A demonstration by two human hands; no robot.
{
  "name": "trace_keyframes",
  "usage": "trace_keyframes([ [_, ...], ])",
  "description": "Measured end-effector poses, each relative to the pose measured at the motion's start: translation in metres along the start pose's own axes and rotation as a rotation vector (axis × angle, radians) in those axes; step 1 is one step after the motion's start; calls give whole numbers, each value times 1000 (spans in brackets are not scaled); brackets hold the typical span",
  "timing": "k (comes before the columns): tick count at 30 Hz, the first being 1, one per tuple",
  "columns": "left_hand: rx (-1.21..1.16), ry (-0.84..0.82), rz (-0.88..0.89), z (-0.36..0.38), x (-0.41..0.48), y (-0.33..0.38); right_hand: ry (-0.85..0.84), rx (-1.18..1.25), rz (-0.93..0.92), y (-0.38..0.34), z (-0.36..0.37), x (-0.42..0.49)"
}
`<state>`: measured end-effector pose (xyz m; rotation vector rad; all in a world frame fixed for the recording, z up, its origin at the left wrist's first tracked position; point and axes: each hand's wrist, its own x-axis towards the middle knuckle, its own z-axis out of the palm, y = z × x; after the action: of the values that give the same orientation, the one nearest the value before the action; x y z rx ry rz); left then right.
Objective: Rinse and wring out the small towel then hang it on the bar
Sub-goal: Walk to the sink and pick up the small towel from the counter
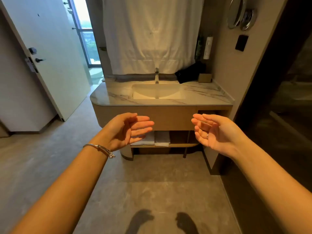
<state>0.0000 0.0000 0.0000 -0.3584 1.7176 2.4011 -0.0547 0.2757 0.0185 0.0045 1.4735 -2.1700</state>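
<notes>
I stand a step back from a marble vanity [202,98] with a white basin [158,92] and a chrome tap [157,76]. My left hand [130,130] and my right hand [214,132] are held out in front of the cabinet, palms facing each other, fingers apart, holding nothing. Folded white towels [162,138] lie on the open shelf under the counter, partly hidden behind my left hand's fingers. A large white cloth [150,34] hangs over the wall behind the basin. No towel bar is recognisable.
A white door [47,53] stands open at the left, with a bright window behind it. A black pouch [189,73] and a small box [205,78] sit at the counter's back right. A dark glass wall [287,98] runs along the right. The floor is grey tile.
</notes>
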Motion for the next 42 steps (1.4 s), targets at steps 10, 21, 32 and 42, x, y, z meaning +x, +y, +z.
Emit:
trace_keyframes([
  [10,14,-1,-39,-8,55,9,-5,-8,64,-11,-9,48],
  [21,-24,31,-55,-17,113,12,-31,8,118,-28,-13,117],
  [32,-49,76,12,-75,175,49,-61,31,127,-23,30,207],
  [42,-85,21,-1,-101,251,76,-36,58,215,-31,45,285],
])
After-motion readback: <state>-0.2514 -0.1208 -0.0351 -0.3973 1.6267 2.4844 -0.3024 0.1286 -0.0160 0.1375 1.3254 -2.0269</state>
